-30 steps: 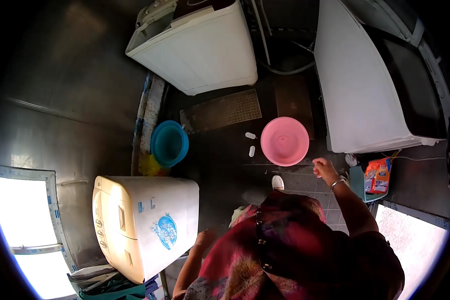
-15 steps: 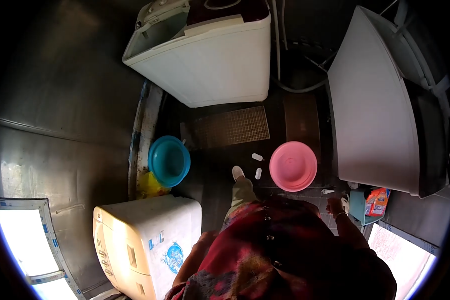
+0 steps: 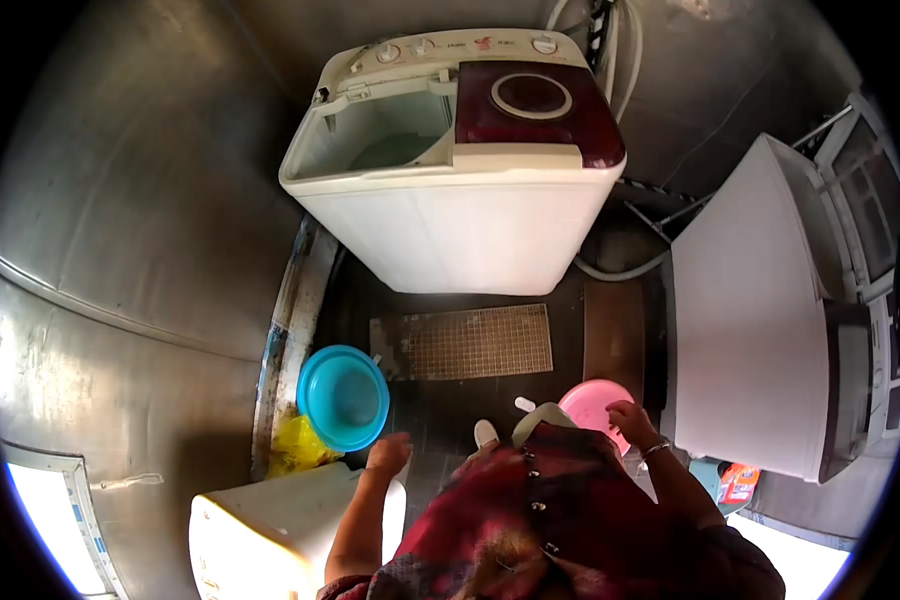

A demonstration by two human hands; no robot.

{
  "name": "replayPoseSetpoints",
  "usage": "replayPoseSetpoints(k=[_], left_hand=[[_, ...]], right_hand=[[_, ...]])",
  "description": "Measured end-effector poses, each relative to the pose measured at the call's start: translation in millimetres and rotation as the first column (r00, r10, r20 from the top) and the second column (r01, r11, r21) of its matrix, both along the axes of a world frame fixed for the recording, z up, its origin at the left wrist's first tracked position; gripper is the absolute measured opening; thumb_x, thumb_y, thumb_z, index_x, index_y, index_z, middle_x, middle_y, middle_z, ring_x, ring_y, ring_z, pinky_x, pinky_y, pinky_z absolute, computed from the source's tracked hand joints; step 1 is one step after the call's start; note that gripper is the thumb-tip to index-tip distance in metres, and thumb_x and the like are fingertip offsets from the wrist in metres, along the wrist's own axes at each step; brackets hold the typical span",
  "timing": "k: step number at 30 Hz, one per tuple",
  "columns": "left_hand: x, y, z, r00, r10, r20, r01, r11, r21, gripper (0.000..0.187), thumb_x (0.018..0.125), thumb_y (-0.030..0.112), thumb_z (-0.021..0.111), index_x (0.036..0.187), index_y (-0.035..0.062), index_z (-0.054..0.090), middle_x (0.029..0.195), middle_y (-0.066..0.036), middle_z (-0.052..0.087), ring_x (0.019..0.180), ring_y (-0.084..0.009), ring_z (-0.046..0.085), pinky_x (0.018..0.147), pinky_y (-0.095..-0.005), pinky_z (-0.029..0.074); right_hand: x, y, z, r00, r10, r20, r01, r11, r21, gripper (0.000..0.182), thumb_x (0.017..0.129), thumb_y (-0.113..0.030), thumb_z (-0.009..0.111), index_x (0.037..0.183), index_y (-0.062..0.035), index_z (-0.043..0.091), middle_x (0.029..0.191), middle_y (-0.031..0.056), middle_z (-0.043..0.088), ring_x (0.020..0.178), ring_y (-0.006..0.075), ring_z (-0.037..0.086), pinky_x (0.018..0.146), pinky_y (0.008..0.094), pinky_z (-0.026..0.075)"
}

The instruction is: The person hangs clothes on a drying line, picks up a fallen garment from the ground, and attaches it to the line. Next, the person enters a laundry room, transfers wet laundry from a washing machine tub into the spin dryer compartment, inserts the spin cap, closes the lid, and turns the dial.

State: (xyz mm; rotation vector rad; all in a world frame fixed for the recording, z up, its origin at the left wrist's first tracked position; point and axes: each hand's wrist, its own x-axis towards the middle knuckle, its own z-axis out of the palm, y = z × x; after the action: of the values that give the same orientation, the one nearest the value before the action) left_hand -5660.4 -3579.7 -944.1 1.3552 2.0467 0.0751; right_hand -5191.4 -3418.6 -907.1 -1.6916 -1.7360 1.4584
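My left hand (image 3: 390, 454) hangs over the floor beside the turquoise basin (image 3: 310, 398), just below its lower right rim, its fingers blurred. My right hand (image 3: 630, 420) is in front of the pink basin (image 3: 582, 402), overlapping its right side in this view. Its fingers are loosely bent and partly apart, with nothing visible in them. Part of the pink basin is hidden by my clothing and hand. Ahead stands a twin-tub washing machine (image 3: 470, 235); its left tub is uncovered, and a dark red lid (image 3: 470, 85) covers the right side.
A floor grating (image 3: 480, 340) lies before the machine, with a brown board (image 3: 613, 335) to its right. A white appliance (image 3: 740, 310) stands on the right, another (image 3: 260, 520) at lower left. A yellow bag (image 3: 295, 448) sits beneath the turquoise basin. A hose (image 3: 620, 273) crosses the floor.
The view has tilted up and shows the washing machine's top and knobs. My body has come forward, and my right hand now overlaps the pink basin. My left arm has swung forward.
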Motion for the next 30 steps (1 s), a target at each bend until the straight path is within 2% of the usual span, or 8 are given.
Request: replayPoseSetpoints(k=[4,6,9,11,18,21,24,30], left_hand=[[17,29,-1,0.985,-0.022,0.171,0.035,0.997,-0.071,0.021,0.078,0.026,0.046,0.09,0.0117,0.056,0.092,-0.018,0.058,0.089,-0.0374,0.054,0.075,-0.044,0.044],[20,31,-12,0.983,-0.029,0.18,0.047,0.994,-0.099,0.022,0.077,0.026,0.046,0.09,0.0109,0.056,0.093,-0.017,0.058,0.089,-0.0375,0.053,0.075,-0.044,0.044],[9,12,-56,0.967,0.007,0.254,0.021,0.994,-0.107,0.025,0.077,0.029,0.046,0.089,0.0099,0.056,0.095,-0.017,0.058,0.091,-0.038,0.053,0.077,-0.0441,0.043],[22,21,-27,0.958,0.196,0.208,-0.174,0.977,-0.121,0.025,0.077,0.029,0.047,0.088,0.0099,0.057,0.097,-0.019,0.057,0.092,-0.0381,0.052,0.079,-0.0439,0.042],[4,99,10,0.973,0.173,0.156,-0.1,0.916,-0.389,0.024,0.077,0.029,0.047,0.088,0.0097,0.056,0.093,-0.019,0.058,0.09,-0.0382,0.053,0.075,-0.0452,0.043],[-10,158,7,0.996,0.092,0.022,-0.093,0.994,0.05,0.02,0.078,0.027,0.047,0.081,0.0081,0.055,0.083,-0.018,0.058,0.08,-0.0384,0.054,0.067,-0.0467,0.044],[-34,224,25,0.993,0.107,-0.046,-0.1,0.987,0.128,0.034,0.077,0.022,0.056,0.106,0.0051,0.055,0.1,-0.017,0.058,0.093,-0.0327,0.054,0.079,-0.0406,0.043],[-76,373,133,0.961,0.198,-0.195,0.018,0.657,0.754,0.019,0.078,0.009,0.051,0.094,-0.0005,0.056,0.09,-0.019,0.057,0.084,-0.036,0.053,0.075,-0.0409,0.043]], right_hand=[[-24,58,12,0.99,0.124,0.071,-0.131,0.986,0.099,0.02,0.077,-0.014,0.051,0.086,0.0018,0.06,0.071,0.011,0.061,0.06,0.0181,0.06,0.055,0.0281,0.048],[-36,95,15,0.933,0.23,0.276,-0.328,0.859,0.393,0.016,0.077,-0.012,0.051,0.083,0.0003,0.06,0.075,0.0134,0.06,0.066,0.0248,0.059,0.059,0.0308,0.047],[-71,159,45,0.952,0.218,0.217,-0.3,0.814,0.498,0.012,0.075,-0.009,0.053,0.084,-0.0018,0.058,0.076,0.0143,0.057,0.071,0.029,0.057,0.062,0.0325,0.045],[-95,204,72,0.959,0.242,0.147,-0.282,0.773,0.568,0.012,0.075,-0.008,0.053,0.085,-0.003,0.057,0.076,0.0135,0.056,0.07,0.0298,0.056,0.061,0.0344,0.045],[-133,310,144,0.956,0.293,0.005,-0.206,0.659,0.724,0.013,0.073,-0.002,0.055,0.086,-0.0031,0.055,0.071,0.0112,0.052,0.062,0.0278,0.053,0.054,0.0345,0.042],[-133,331,148,0.952,0.306,0.005,-0.209,0.638,0.741,0.012,0.073,-0.001,0.056,0.085,-0.003,0.055,0.071,0.011,0.053,0.062,0.0274,0.054,0.055,0.034,0.043],[-135,344,152,0.959,0.284,-0.011,-0.186,0.659,0.729,0.011,0.073,-0.001,0.056,0.083,-0.0026,0.056,0.072,0.011,0.055,0.063,0.0269,0.055,0.056,0.0336,0.044],[-141,361,155,0.977,0.213,0.019,-0.154,0.64,0.753,0.011,0.072,0.002,0.054,0.083,-0.0004,0.056,0.073,0.0123,0.056,0.064,0.0269,0.055,0.057,0.032,0.044]])
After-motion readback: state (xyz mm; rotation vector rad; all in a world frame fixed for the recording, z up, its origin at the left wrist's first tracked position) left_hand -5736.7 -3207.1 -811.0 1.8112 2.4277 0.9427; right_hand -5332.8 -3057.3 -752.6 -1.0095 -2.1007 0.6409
